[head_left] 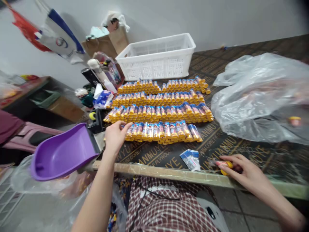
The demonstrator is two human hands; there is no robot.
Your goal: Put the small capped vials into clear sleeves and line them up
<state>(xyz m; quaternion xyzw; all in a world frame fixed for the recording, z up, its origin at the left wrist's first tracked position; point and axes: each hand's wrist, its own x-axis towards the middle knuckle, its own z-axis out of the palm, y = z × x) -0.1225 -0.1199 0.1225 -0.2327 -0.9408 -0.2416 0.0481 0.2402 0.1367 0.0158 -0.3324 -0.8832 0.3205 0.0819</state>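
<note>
My left hand (pixel 114 134) reaches to the left end of the nearest row of small tubes (pixel 156 129). Its thumb and index finger close on a tube at that end, mostly hidden by the fingers. The tubes have clear bodies, blue-and-red printed labels and yellow ends, and lie stacked in several rows. Near the front edge at the right, my right hand (pixel 243 170) has its fingers closed around a yellow-ended tube (pixel 226 166). Between the hands lie small blue-and-white printed slips (pixel 191 159).
A white plastic basket (pixel 156 62) stands behind the rows. Large clear plastic bags (pixel 260 100) cover the table's right side. A purple dustpan (pixel 65 153) sits at the left edge. Bottles (pixel 98 69) and a tissue pack (pixel 103 99) crowd the back left. The table's wooden edge (pixel 156 170) runs in front.
</note>
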